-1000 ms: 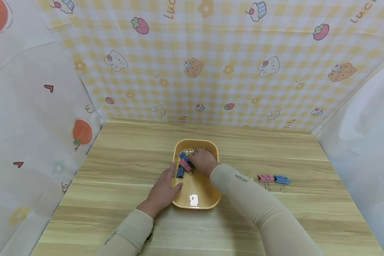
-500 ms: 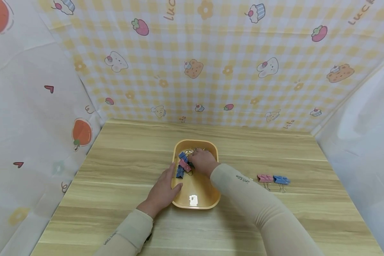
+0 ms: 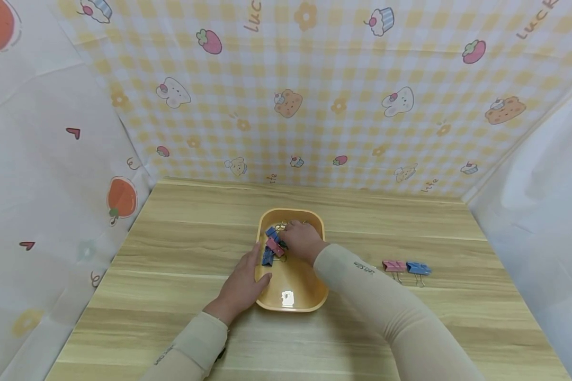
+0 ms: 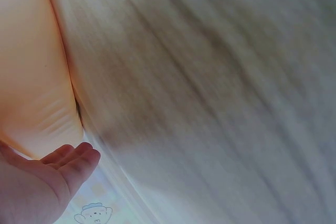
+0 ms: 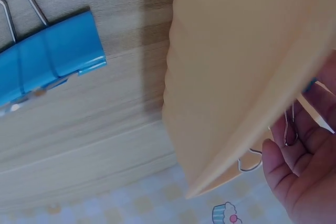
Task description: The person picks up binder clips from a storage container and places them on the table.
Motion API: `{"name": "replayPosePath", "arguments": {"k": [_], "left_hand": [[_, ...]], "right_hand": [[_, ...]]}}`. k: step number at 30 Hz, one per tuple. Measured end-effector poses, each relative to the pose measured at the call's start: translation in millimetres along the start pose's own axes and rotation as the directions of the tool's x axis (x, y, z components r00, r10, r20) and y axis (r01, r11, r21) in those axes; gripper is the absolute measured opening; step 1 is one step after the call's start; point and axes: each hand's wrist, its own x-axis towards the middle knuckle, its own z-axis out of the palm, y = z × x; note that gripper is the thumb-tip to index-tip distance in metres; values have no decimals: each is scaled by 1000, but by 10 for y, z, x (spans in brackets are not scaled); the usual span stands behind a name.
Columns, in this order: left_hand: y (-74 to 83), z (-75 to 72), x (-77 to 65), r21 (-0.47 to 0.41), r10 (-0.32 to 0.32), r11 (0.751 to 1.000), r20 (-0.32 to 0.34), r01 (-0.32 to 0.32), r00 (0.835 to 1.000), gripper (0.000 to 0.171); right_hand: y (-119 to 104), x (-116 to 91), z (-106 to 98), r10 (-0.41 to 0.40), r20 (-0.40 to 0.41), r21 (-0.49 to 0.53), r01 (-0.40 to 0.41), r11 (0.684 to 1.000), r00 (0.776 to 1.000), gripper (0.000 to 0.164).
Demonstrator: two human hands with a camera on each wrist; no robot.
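Observation:
A yellow-orange tray (image 3: 293, 307) lies on the table with several binder clips at its far left. Two blue clips show there, one being the blue binder clip (image 3: 268, 257), next to a pink binder clip (image 3: 275, 246). My left hand (image 3: 242, 286) rests on the tray's left rim, thumb over the edge and fingers straight along the side. My right hand (image 3: 302, 241) reaches into the far end. In the right wrist view its fingers are curled at a binder clip's wire handle (image 5: 290, 129), with a sliver of blue beside it; the tray wall hides most of that clip.
To the tray's right, a pink binder clip (image 3: 393, 266) and a blue binder clip (image 3: 418, 269) lie side by side on the wood-grain table (image 3: 195, 211). A patterned cloth backdrop (image 3: 338, 63) stands behind, with white cloth on both sides.

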Motion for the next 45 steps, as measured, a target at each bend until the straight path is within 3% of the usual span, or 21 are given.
{"name": "replayPosePath", "arguments": {"k": [16,22,35,45], "left_hand": [[-18,5,-2,-9,11,1000,-4,-11,1000,80],[-11,8,-4,-13,5,1000,-2,-5,1000,80],[-12,11,-5,-13,-15,1000,6,16,1000,81],[-9,19,-4,-11,-12,1000,7,12,1000,81]], "right_hand": [[-41,-143,-240,-56,-76,20,58,998,996,29],[-6,-183,-302,-39,-49,28,40,999,998,35],[199,-314,-365,-5,-104,106,16,994,995,37],[382,-436,-376,51,-114,75,-42,996,992,39]]}}
